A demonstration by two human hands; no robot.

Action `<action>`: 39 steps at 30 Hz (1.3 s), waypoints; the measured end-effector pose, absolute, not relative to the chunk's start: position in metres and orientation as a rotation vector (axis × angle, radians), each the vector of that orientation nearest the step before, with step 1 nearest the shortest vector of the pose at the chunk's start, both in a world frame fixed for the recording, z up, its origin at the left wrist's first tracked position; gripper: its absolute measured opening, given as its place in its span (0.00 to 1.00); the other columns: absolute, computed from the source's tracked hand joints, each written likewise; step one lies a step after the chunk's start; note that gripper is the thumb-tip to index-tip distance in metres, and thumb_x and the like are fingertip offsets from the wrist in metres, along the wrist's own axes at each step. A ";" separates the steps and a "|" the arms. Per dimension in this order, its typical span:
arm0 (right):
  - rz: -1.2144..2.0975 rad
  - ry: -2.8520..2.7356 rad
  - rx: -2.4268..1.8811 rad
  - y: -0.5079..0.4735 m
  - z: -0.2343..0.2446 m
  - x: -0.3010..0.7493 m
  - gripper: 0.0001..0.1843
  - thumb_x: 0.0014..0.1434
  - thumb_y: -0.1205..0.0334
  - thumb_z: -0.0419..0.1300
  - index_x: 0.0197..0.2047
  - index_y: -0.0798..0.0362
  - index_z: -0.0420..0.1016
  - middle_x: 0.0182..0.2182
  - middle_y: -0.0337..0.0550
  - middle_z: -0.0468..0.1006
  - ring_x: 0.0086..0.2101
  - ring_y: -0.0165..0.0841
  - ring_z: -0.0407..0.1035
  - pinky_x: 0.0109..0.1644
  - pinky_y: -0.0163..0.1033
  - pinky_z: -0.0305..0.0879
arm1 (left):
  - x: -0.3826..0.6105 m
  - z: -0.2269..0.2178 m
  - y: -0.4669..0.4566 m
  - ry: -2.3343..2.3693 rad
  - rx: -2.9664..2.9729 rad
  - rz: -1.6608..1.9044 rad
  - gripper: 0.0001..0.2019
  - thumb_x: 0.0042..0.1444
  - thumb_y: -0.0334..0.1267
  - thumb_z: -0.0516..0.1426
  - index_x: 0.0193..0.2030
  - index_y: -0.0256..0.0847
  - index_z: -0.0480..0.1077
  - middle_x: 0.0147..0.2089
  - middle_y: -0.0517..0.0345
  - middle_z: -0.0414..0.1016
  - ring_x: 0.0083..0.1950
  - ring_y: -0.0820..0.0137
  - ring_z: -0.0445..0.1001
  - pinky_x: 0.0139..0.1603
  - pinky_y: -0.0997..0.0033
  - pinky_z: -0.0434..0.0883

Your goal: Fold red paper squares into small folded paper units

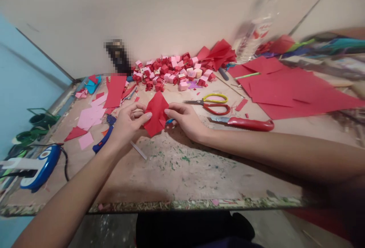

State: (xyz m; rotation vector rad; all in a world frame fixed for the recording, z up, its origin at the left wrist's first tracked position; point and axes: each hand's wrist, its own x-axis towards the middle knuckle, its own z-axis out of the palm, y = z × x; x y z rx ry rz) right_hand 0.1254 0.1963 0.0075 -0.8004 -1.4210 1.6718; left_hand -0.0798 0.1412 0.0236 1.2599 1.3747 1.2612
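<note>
A creased piece of red paper is held up between my two hands, just above the table. My left hand pinches its left edge between thumb and fingers. On the opposite side, my right hand grips the right edge the same way. A small blue object shows by the right fingers; its kind I cannot make out. Just right of my right hand lie scissors with one yellow and one red handle. A red-handled knife rests below them.
Small red and pink folded paper cubes are heaped against the wall. Large red sheets spread at the right, near a clear plastic bottle. Pink paper pieces and a blue-handled tool lie left. A blue-and-white device sits at the left edge.
</note>
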 end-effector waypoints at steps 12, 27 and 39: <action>1.567 -1.486 -0.821 0.195 0.010 0.129 0.13 0.61 0.53 0.71 0.43 0.55 0.84 0.39 0.43 0.85 0.36 0.33 0.74 0.40 0.39 0.72 | -0.075 0.032 0.137 1.338 1.180 1.200 0.16 0.45 0.42 0.75 0.37 0.38 0.80 0.36 0.54 0.84 0.34 0.67 0.83 0.34 0.71 0.82; 1.472 -1.590 -0.829 0.196 0.009 0.128 0.11 0.62 0.56 0.69 0.37 0.55 0.84 0.32 0.40 0.82 0.31 0.30 0.67 0.36 0.39 0.65 | -0.078 0.029 0.139 1.315 1.096 1.268 0.22 0.39 0.43 0.80 0.35 0.39 0.77 0.33 0.58 0.83 0.30 0.68 0.83 0.31 0.72 0.82; 1.433 -1.650 -0.830 0.199 0.006 0.129 0.11 0.63 0.56 0.69 0.37 0.55 0.84 0.33 0.41 0.82 0.32 0.32 0.68 0.38 0.40 0.64 | -0.080 0.029 0.141 1.302 1.158 1.331 0.20 0.38 0.43 0.80 0.31 0.39 0.77 0.32 0.58 0.83 0.31 0.68 0.82 0.34 0.71 0.83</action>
